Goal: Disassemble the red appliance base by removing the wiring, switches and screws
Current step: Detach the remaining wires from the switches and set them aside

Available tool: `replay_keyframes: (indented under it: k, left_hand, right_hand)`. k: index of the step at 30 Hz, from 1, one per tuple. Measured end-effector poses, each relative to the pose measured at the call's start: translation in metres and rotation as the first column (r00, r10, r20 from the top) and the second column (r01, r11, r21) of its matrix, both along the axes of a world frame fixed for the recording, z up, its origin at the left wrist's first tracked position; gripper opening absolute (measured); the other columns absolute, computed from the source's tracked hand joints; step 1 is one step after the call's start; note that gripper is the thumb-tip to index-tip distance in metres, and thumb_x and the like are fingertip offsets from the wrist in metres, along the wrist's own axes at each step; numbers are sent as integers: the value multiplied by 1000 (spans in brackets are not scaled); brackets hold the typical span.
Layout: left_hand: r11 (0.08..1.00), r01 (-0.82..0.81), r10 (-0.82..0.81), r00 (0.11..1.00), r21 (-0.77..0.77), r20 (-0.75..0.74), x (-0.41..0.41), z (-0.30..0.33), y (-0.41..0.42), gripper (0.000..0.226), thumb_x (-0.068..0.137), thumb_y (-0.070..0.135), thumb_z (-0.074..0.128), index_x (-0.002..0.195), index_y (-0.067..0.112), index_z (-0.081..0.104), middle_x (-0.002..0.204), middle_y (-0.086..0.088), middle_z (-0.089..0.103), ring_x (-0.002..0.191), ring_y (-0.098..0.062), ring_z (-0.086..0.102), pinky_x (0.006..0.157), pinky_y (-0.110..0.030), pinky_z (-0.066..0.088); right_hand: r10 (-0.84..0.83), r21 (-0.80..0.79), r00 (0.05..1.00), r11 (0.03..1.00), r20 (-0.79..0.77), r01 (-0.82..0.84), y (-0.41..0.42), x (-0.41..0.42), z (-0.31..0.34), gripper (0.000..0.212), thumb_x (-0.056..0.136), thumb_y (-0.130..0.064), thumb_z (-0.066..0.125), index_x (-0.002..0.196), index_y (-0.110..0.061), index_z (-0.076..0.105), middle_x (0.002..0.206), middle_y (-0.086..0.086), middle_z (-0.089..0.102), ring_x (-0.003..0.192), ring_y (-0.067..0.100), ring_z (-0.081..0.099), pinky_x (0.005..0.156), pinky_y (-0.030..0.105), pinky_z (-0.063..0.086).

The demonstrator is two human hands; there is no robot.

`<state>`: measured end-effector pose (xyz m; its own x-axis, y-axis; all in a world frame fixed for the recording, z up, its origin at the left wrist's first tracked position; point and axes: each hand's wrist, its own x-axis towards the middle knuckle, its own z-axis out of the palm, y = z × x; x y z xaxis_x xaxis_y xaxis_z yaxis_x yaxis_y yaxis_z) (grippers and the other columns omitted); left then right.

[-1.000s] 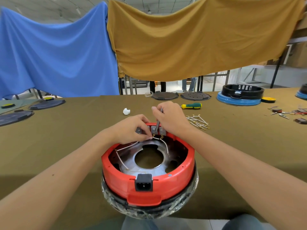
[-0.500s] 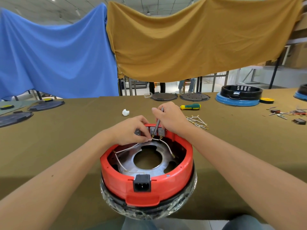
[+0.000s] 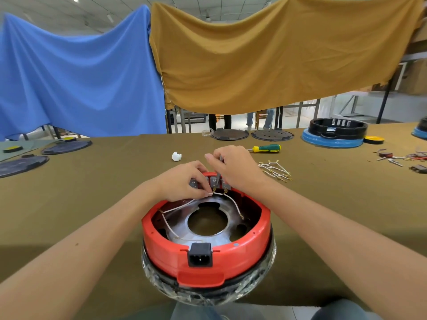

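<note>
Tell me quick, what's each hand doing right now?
Left hand: pinching a white wire at the switches on the red base.
Right hand: gripping a thin metal tool, tip down at the switches.

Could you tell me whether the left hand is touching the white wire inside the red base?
Touching. The head view shows the left hand pinching the white wire between thumb and fingertip at the far rim of the red base.

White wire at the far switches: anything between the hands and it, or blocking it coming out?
Nothing visible. The left hand already pinches the white wire beside the grey switches; the right hand holds a thin metal tool there. The red base is open on top.
</note>
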<state>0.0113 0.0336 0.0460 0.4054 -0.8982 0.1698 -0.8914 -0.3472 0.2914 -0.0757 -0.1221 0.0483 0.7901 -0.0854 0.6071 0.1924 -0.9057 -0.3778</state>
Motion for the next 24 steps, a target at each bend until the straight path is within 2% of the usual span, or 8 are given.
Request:
replay_keyframes:
  k: [3, 8, 10, 13, 17, 20, 24]
  left_hand:
    - [1000, 8, -8, 1000, 1, -5, 0, 0, 0, 9, 85, 23, 74, 92, 26, 79, 120, 4, 52, 110, -7, 50, 100, -21, 35]
    - [1000, 19, -19, 1000, -6, -11, -1, 1, 0, 11, 85, 18, 73, 92, 25, 78, 117, 2, 53, 105, -7, 52, 98, -22, 36]
    - [1000, 18, -18, 1000, -4, -14, -1, 2, -1, 11, 86, 18, 72, 92, 27, 78, 117, 2, 53, 105, -7, 53, 98, -23, 37]
    - [1000, 19, -18, 999, 0, -26, 0, 3, -1, 12, 87, 20, 72, 91, 29, 77, 116, 5, 52, 106, -5, 52, 100, -25, 38]
    - [1000, 18, -18, 999, -1, -29, 0, 2, -1, 11, 86, 20, 72, 91, 30, 77, 116, 6, 52, 106, -5, 53, 101, -29, 39]
    - [1000, 25, -25, 999, -17, -24, 1, 0, -1, 10, 85, 20, 73, 90, 27, 78, 116, 5, 53, 106, -7, 54, 102, -31, 39]
    - [999, 32, -33, 999, -21, -20, 2, -2, 0, 9, 84, 22, 75, 91, 25, 80, 116, 5, 51, 108, -7, 53, 103, -30, 39]
  right_hand:
    - [-9, 23, 1000, 1000, -26, 9, -1, 2, 0, 49, 103, -28, 49, 61, -2, 54, 52, 6, 45, 50, 16, 40, 50, 25, 32]
    - [-45, 212, 994, 975, -95, 64, -8, 6, 3, 47, 101, -26, 50, 67, 5, 61, 47, 3, 50, 42, 11, 44, 43, 19, 35]
    - [-36, 246, 994, 967, -106, 61, -9, 6, 4, 46, 100, -25, 49, 72, 8, 64, 51, 10, 55, 45, 14, 49, 51, 29, 45]
    - [-23, 293, 995, 955, -98, 51, -9, 3, 5, 44, 100, -24, 50, 75, 8, 66, 55, 12, 58, 50, 16, 52, 60, 36, 50]
    - [-34, 296, 994, 953, -100, 62, -9, 3, 4, 44, 100, -25, 50, 74, 7, 66, 53, 7, 57, 49, 15, 52, 59, 35, 50]
    - [-56, 283, 995, 956, -88, 78, -8, 4, 4, 44, 98, -24, 52, 71, 8, 62, 47, 0, 52, 42, 8, 47, 53, 29, 42]
    - [-54, 166, 998, 984, -30, 58, 0, 2, 3, 47, 97, -25, 56, 60, 4, 49, 53, 12, 40, 51, 19, 34, 54, 33, 33]
